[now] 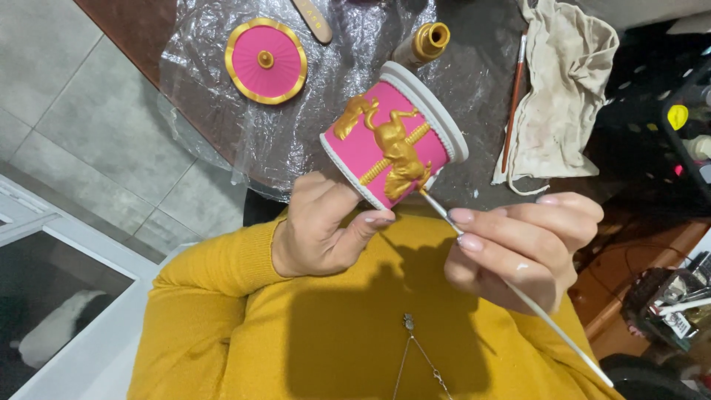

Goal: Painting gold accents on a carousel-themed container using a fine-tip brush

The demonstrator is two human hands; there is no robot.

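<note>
My left hand [322, 230] holds a round pink pot [392, 133] with white rims and a raised gold horse on a gold pole; my fingers reach inside its open end. My right hand [518, 244] pinches a thin white-handled paintbrush [518, 292], whose tip touches the lower part of the gold horse. The pot is tilted, held up in front of my yellow sweater. Its matching pink lid [266, 60] with a gold edge and gold knob lies flat on the plastic-covered table [296, 141], apart from both hands.
A small bottle with a gold neck [424, 43] stands just behind the pot. A red-handled brush [514, 96] and a stained beige cloth [563, 81] lie at the right. A wooden stick [312, 19] rests at the top. Grey floor tiles show at the left.
</note>
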